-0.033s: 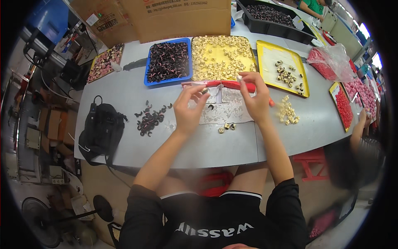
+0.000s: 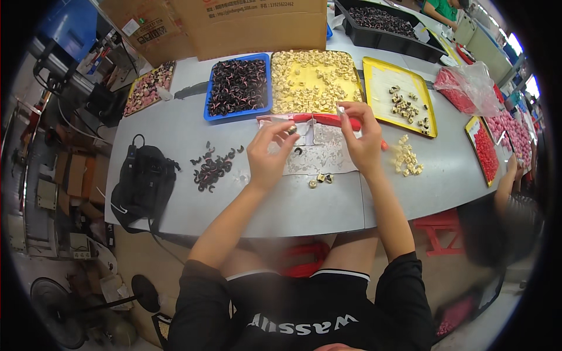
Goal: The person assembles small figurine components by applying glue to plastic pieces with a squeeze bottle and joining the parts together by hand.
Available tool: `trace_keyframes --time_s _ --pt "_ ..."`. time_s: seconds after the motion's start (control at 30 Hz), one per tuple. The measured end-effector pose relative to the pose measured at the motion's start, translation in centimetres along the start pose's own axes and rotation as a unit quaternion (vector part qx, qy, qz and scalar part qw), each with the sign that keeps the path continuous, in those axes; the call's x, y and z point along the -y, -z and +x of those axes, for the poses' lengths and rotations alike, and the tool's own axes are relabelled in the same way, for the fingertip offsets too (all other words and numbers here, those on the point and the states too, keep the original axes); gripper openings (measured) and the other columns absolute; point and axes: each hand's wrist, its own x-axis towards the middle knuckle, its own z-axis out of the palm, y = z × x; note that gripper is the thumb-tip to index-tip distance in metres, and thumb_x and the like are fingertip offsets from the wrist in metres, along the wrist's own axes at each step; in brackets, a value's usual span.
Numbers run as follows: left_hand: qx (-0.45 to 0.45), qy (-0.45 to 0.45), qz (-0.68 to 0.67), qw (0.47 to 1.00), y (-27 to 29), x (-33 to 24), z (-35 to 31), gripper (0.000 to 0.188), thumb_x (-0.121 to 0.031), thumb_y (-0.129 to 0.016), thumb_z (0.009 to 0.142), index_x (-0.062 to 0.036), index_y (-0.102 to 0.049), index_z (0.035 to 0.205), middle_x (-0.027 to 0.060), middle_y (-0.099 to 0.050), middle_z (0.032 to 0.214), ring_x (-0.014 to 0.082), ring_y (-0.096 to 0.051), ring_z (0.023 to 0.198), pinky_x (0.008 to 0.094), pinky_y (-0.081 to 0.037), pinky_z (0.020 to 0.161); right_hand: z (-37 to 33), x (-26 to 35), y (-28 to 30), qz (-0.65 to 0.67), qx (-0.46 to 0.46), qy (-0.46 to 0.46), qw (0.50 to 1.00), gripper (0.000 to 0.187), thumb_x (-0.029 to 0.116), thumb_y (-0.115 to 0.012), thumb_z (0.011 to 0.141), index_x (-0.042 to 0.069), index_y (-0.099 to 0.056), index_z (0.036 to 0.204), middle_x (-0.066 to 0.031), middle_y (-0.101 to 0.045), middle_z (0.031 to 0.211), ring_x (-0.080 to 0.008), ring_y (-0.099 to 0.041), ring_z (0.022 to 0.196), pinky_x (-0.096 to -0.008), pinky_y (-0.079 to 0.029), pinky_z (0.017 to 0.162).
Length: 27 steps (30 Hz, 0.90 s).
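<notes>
My left hand (image 2: 268, 157) pinches a small black-and-cream piece (image 2: 292, 130) between thumb and fingertips. My right hand (image 2: 364, 143) is closed on a small white object (image 2: 341, 110), too small to name. Both hands are raised above a white work board (image 2: 319, 158) with a red strip (image 2: 336, 120) along its far side. A black curved piece (image 2: 298, 151) lies on that board, and a few assembled black-and-cream pieces (image 2: 321, 178) sit at its near edge. A pile of black curved pieces (image 2: 212, 171) rests left of my left hand; cream pieces (image 2: 405, 158) are heaped right of my right hand.
Beyond the board stand a blue tray (image 2: 206, 108) of black curved pieces and a yellow tray (image 2: 358, 88) of cream ones. Another yellow tray (image 2: 430, 111) holds assembled pieces. A black bag (image 2: 143, 181) lies left; cardboard boxes (image 2: 257, 35) rise behind. A co-worker's arm (image 2: 504, 187) shows right.
Both hands have shifted very slightly to the right. The white object in my right fingers now shows a little more upright. Nothing was let go.
</notes>
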Motion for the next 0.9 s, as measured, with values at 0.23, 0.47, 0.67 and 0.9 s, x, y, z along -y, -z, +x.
trace_keyframes --time_s 0.23,0.47,0.67,0.9 --pt "0.061 -0.044 -0.010 0.997 -0.8 -0.7 -0.4 0.024 -0.007 -0.076 0.077 -0.0046 -0.068 0.099 0.0076 -0.065 0.088 0.0148 -0.062 0.071 0.0254 -0.049 0.060 0.3 -0.8 0.5 0.148 -0.069 -0.092 0.982 0.010 0.004 -0.061 0.091 -0.002 -0.057 0.098 -0.0120 -0.065 0.104 -0.0168 -0.062 0.101 -0.0275 -0.048 0.089" --pt "0.082 -0.062 0.013 0.995 -0.8 -0.3 -0.4 0.025 -0.007 -0.076 0.076 -0.0051 -0.068 0.099 0.0070 -0.065 0.087 0.0148 -0.062 0.069 0.0255 -0.049 0.059 1.4 0.4 3.6 0.279 -0.066 -0.102 0.953 0.012 0.003 -0.061 0.090 -0.001 -0.056 0.100 -0.0143 -0.065 0.106 -0.0156 -0.060 0.102 -0.0277 -0.046 0.089" --pt "0.071 -0.056 0.014 0.996 -0.6 -0.4 -0.6 0.025 -0.005 -0.077 0.075 -0.0053 -0.069 0.099 0.0075 -0.066 0.084 0.0153 -0.062 0.068 0.0259 -0.049 0.059 0.2 2.6 1.0 0.013 0.069 0.135 0.988 0.023 -0.008 -0.069 0.075 0.001 -0.064 0.095 -0.0094 -0.064 0.092 -0.0174 -0.063 0.083 -0.0277 -0.051 0.076" --pt "0.042 -0.105 -0.029 0.993 -0.5 -1.2 -0.8 0.027 0.007 -0.072 0.074 -0.0010 -0.068 0.099 0.0109 -0.070 0.089 0.0188 -0.067 0.075 0.0270 -0.054 0.065 -1.5 3.7 -0.2 -0.098 0.096 0.287 0.948 0.036 -0.005 -0.070 0.062 0.004 -0.070 0.097 -0.0090 -0.064 0.087 -0.0244 -0.062 0.076 -0.0324 -0.051 0.065"
